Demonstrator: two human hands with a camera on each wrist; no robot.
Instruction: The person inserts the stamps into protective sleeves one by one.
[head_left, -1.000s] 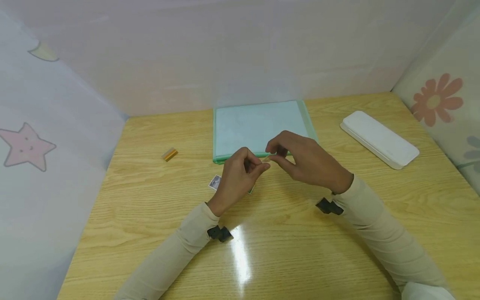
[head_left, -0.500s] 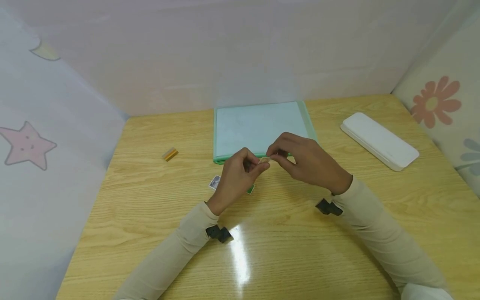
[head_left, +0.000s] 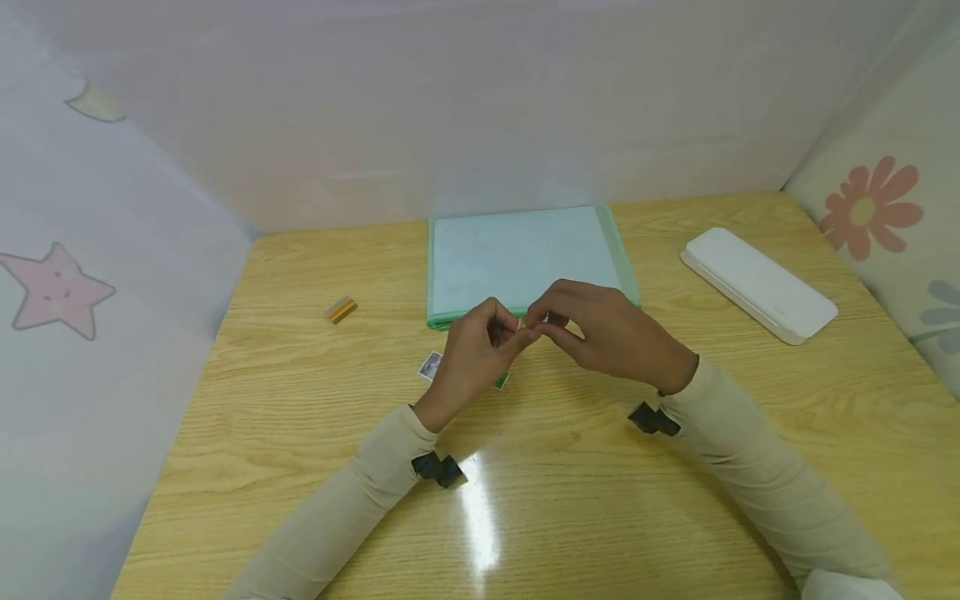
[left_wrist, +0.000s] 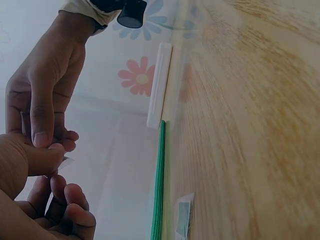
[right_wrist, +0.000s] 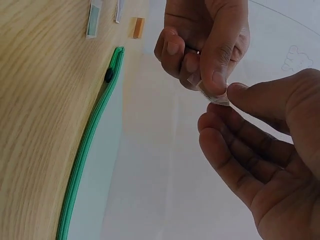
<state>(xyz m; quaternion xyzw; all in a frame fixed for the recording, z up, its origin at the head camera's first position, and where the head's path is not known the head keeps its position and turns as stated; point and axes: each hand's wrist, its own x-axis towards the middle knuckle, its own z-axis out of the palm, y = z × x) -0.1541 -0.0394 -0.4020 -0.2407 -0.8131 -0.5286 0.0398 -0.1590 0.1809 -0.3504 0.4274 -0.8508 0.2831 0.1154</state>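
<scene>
Over the table's middle my left hand pinches a small stamp-like piece in a clear sleeve between thumb and forefinger. Opposite it, my right hand has its thumb and forefinger pinched at the piece's other edge. In the head view the fingertips mostly cover the piece; a whitish corner shows in the left wrist view. Below my left hand lie a grey picture stamp and a green one, partly hidden by the hand.
Behind the hands lies a pale blue folder with green edges. A long white case rests at the right. Farther left is a small orange-and-grey rectangle. Patterned cloth walls border the wooden table.
My right hand has shifted slightly left and down, its fingertips closing against the left ones. The piece, visible between the hands before, is now mostly covered.
</scene>
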